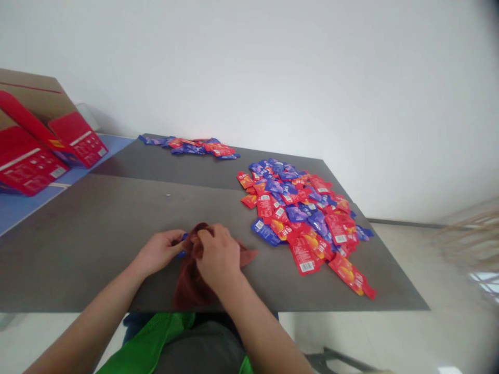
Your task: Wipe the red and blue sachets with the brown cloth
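Observation:
Near the front edge of the grey table (117, 208), a brown cloth (191, 285) lies bunched up. My right hand (220, 254) is closed on the cloth from above. My left hand (159, 252) pinches a blue packet (182, 245) at the cloth's left side; most of that packet is hidden under the cloth and fingers. To the right of my hands spreads a pile of red packets (302, 254) and blue packets (317, 222), several of them overlapping.
A smaller heap of red and blue packets (191, 147) lies along the table's far edge. Open red cardboard boxes (29, 161) stand on a blue surface (111, 143) at the left. A white wall (241, 78) rises behind the table.

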The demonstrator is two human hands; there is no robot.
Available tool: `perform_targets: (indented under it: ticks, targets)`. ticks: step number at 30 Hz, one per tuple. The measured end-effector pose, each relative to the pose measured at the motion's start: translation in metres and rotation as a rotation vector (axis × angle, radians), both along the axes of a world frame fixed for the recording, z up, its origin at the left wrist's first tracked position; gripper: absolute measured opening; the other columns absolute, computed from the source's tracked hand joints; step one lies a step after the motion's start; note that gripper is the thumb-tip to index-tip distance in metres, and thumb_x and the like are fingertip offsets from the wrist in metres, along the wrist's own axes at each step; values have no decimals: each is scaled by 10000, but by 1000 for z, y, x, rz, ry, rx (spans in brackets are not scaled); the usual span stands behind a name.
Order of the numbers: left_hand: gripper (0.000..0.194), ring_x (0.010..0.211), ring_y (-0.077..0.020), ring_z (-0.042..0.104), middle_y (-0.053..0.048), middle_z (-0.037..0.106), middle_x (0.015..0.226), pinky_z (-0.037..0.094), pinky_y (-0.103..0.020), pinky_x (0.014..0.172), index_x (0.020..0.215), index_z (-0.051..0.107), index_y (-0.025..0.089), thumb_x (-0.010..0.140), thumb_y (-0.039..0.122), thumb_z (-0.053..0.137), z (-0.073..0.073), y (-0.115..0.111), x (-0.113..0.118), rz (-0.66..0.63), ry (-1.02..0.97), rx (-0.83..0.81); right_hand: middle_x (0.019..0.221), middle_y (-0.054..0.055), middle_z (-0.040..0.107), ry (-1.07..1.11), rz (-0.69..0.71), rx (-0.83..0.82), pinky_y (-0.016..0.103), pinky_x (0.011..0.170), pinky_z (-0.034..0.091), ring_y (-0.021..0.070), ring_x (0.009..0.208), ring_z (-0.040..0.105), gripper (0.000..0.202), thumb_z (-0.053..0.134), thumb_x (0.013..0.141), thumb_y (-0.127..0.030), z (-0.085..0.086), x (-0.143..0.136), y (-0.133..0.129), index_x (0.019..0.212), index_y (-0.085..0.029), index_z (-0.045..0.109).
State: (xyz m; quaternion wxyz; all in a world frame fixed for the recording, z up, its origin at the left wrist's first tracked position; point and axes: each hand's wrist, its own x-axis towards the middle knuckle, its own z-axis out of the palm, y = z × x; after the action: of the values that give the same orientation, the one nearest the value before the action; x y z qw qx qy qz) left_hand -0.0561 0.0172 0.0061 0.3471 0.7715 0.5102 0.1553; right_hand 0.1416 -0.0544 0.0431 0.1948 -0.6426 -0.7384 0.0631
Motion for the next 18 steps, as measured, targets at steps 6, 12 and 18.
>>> perform_targets:
  ticks: [6,12,18]
  targets:
    - [397,694,-183,594,9,646,700,424,-251,638,762,657,205,906,540,500,2,-3,4,10,50,48,1066,76,588,-33,-142,-149,291,728,464,217,971,573,142,517,966,-208,-20,13,1,1023,-231,645]
    - [394,711,-192,616,8,678,724,457,-257,661,799,671,206,896,551,509,1,-4,1,16,-9,-9,1082,76,578,-33,-189,-98,291,728,460,211,963,573,146,521,986,-292,5,28,6,1048,-241,642]
    - [309,781,-210,638,-3,709,775,460,-264,700,801,697,207,842,474,548,9,-4,6,22,23,19,1077,60,591,18,-4,-113,286,723,470,210,964,581,133,534,957,-248,-5,-14,-2,1050,-247,629]
